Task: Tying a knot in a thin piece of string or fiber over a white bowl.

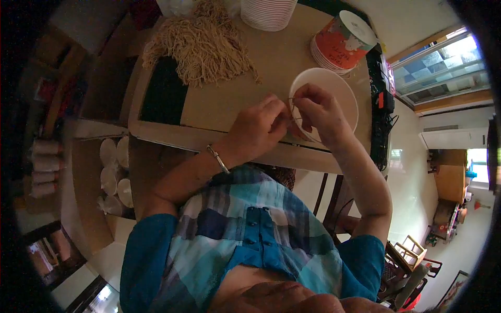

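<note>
A white paper bucket (pixel 344 99) stands open side up at the table's near edge. Both my hands meet at its left rim. My right hand (pixel 321 112) reaches over the opening, thumb and fingers pinched on a thin tan cord (pixel 291 100) at the rim. My left hand (pixel 261 125) is closed just outside the bucket's left wall, fingers curled close to the cord. What lies inside those fingers is hidden. A thick bundle of loose tan cords (pixel 203 49) lies on the table, beyond my left hand.
A stack of white buckets (pixel 267 13) stands at the far edge. Red printed buckets (pixel 342 44) are stacked upside down at the far right. Dark cables and a black box (pixel 385 101) line the table's right side. A cardboard box (pixel 86 193) with white rolled items sits lower left.
</note>
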